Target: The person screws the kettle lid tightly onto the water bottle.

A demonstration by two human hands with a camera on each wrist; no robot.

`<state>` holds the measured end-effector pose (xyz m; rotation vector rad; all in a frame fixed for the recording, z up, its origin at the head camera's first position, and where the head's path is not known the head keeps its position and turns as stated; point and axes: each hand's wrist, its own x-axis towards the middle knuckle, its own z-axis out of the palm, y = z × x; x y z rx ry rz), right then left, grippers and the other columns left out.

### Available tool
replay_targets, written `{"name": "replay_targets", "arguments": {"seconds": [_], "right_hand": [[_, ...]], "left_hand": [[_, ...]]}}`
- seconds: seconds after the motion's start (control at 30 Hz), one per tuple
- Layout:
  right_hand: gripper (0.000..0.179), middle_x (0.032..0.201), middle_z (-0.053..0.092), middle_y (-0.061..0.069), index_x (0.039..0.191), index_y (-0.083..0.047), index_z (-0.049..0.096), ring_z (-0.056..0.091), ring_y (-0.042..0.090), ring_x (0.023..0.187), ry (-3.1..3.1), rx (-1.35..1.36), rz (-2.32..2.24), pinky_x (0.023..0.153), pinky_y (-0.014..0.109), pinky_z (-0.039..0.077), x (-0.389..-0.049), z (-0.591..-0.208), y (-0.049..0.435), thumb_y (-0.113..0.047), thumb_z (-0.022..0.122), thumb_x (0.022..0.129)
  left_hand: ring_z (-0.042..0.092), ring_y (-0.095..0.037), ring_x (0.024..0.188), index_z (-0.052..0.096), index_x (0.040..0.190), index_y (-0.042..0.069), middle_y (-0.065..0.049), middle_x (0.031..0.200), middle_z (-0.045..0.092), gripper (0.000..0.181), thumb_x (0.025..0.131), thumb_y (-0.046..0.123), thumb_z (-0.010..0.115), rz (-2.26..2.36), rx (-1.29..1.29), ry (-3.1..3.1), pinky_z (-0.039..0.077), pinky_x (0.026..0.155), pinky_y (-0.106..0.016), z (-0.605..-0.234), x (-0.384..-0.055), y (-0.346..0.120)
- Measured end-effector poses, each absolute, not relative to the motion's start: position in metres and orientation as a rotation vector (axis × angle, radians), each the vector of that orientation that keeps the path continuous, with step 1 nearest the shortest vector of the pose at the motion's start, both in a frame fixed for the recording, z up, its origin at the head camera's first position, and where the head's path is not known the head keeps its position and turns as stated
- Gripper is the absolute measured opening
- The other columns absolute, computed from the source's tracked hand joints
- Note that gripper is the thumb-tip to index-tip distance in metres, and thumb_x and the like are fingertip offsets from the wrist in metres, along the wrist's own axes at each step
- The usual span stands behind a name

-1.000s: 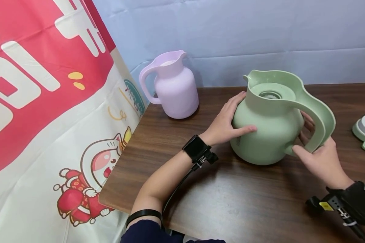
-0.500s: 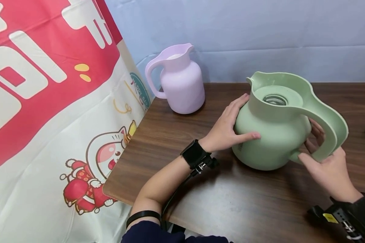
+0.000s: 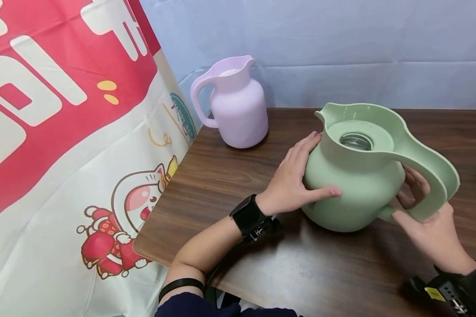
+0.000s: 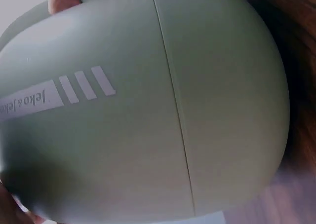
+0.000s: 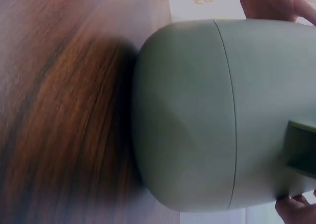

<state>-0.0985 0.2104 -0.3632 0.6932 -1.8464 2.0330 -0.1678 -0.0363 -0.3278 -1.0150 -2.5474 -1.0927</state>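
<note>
Green plastic jug [image 3: 357, 176], lidless at frame centre, stands steadied: flat left hand [image 3: 291, 180] presses its side, right hand [image 3: 428, 220] curls round its handle.

Head view: even, soft, bright light, sharp throughout. A soft shadow lies on the table [image 3: 325, 264] under the green jug [image 3: 353, 185] and forearm, lower centre. Both wrist views: too close, hazy and blurred; wood grain smeared, upper corners washed out, dark shadow at the jug's base.
</note>
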Motion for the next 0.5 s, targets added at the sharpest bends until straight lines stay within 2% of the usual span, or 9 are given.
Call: {"name": "replay_targets", "arguments": {"seconds": [0.27, 0.5], "right_hand": [[0.083, 0.151, 0.029, 0.013, 0.144, 0.008, 0.027, 0.024, 0.018, 0.139, -1.738, 0.869, 2.145, 0.102, 0.018, 0.031, -0.104, -0.366, 0.218, 0.037, 0.033, 0.066], [0.075, 0.152, 0.027, 0.015, 0.145, 0.010, 0.024, 0.023, 0.018, 0.141, -1.778, 0.932, 2.121, 0.105, 0.020, 0.028, -0.110, -0.366, 0.223, 0.031, 0.044, 0.075]], "left_hand": [[0.015, -0.011, 0.139, 0.005, 0.153, 0.021, 0.002, 0.156, 0.011, 0.115, 0.070, 0.056, 0.077, -0.922, -0.969, -2.574, 0.022, 0.109, -0.039, -0.327, -0.155, -0.036], [0.015, -0.013, 0.140, 0.000, 0.153, 0.020, -0.001, 0.156, 0.012, 0.129, 0.060, 0.064, 0.079, -0.804, -0.956, -2.548, 0.024, 0.108, -0.040, -0.330, -0.149, -0.040]]}}
